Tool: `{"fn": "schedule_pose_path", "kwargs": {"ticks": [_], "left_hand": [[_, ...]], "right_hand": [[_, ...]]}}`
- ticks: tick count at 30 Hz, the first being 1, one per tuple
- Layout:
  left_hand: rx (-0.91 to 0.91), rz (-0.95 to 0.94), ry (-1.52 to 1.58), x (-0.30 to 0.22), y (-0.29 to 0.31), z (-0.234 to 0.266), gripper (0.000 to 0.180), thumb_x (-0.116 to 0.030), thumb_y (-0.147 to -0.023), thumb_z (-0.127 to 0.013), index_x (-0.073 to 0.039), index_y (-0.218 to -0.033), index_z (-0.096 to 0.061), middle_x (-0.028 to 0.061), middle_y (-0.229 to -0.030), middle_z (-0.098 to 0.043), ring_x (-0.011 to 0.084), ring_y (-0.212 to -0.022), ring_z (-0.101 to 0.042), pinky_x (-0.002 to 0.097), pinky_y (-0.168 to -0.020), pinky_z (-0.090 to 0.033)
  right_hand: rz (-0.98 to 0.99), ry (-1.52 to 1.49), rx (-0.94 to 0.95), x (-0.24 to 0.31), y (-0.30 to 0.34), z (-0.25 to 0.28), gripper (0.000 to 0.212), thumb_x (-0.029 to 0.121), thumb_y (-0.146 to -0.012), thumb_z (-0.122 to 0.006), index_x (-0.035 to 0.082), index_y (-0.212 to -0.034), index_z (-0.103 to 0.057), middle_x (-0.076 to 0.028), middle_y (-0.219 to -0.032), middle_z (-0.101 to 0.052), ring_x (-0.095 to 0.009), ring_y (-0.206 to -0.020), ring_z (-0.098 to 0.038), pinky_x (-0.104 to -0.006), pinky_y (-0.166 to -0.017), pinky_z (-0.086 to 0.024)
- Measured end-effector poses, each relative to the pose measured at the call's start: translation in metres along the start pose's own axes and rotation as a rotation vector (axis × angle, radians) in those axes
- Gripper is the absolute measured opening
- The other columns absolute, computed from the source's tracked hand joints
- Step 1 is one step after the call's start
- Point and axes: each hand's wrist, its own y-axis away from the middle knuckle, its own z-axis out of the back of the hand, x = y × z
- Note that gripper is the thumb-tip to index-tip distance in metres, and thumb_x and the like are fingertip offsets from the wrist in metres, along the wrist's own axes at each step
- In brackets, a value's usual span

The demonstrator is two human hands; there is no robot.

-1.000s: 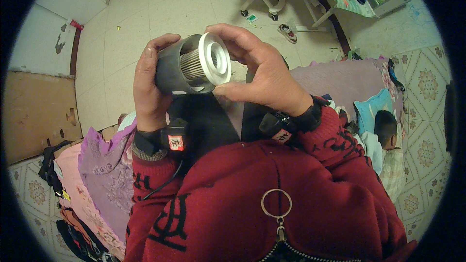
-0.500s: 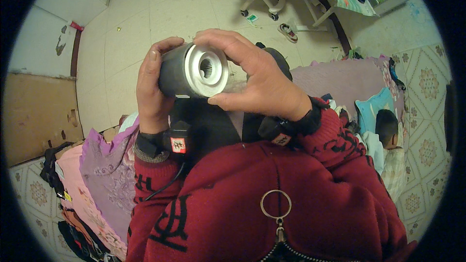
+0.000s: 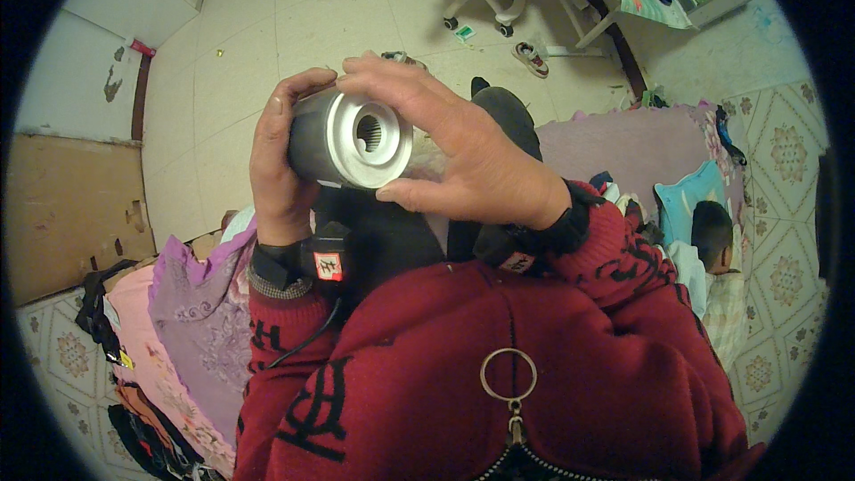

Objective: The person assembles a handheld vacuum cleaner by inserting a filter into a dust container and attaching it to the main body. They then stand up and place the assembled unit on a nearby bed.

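A dark cylinder (image 3: 312, 144) is held just above and left of the middle of the frame, its long axis lying roughly crosswise and slanting toward the viewer, so that its pale ring-shaped end cap (image 3: 342, 157) points to the right and up at the camera, showing a ribbed central hole. The left hand (image 3: 274, 156) is clamped around the cylinder's far end at the left, while the right hand (image 3: 468, 147) grips the cap, fingers over its upper edge and thumb at its lower right rim.
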Motion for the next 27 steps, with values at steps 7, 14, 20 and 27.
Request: {"fn": "schedule_pose_path", "kwargs": {"ticks": [7, 14, 20, 27], "left_hand": [[-0.012, -0.003, -0.025, -0.0004, 0.0009, 0.0007, 0.047, -0.036, -0.094, -0.035, 0.004, -0.114, -0.051, 0.0143, -0.107, -0.057, 0.0200, -0.099, -0.055, 0.0299, -0.088, -0.043], [0.014, -0.018, -0.030, 0.0000, -0.0003, -0.0006, 0.048, -0.037, -0.095, -0.035, 0.004, -0.114, -0.051, 0.0142, -0.108, -0.057, 0.0200, -0.099, -0.055, 0.0298, -0.089, -0.043], [-0.001, -0.032, -0.048, -0.0032, 0.0016, -0.0002, 0.048, -0.037, -0.095, -0.033, 0.004, -0.114, -0.051, 0.0157, -0.108, -0.057, 0.0215, -0.100, -0.056, 0.0315, -0.090, -0.043], [0.037, -0.075, -0.029, -0.0046, 0.0004, -0.0028, 0.051, -0.039, -0.096, -0.031, 0.004, -0.113, -0.050, 0.0169, -0.108, -0.058, 0.0235, -0.101, -0.056, 0.0333, -0.091, -0.043]], "right_hand": [[-0.026, 0.022, 0.026, 0.0004, 0.0003, -0.0002, 0.076, 0.012, -0.066, -0.067, 0.007, -0.135, -0.037, -0.018, -0.140, -0.034, -0.033, -0.132, -0.030, -0.0392, -0.107, -0.025], [-0.073, -0.056, -0.009, -0.0007, 0.0047, 0.0013, 0.070, 0.012, -0.074, -0.063, 0.002, -0.137, -0.033, -0.017, -0.138, -0.036, -0.026, -0.130, -0.034, -0.0355, -0.106, -0.028], [-0.365, -0.583, -0.085, -0.0045, 0.0088, -0.0054, 0.059, 0.012, -0.086, -0.057, 0.000, -0.137, -0.030, -0.011, -0.132, -0.042, -0.015, -0.121, -0.041, -0.0294, -0.101, -0.033], [-0.422, -0.720, -0.075, -0.0036, 0.0074, -0.0038, 0.050, 0.010, -0.088, -0.055, 0.001, -0.134, -0.037, -0.008, -0.127, -0.047, -0.014, -0.116, -0.045, -0.0282, -0.098, -0.037]]}}
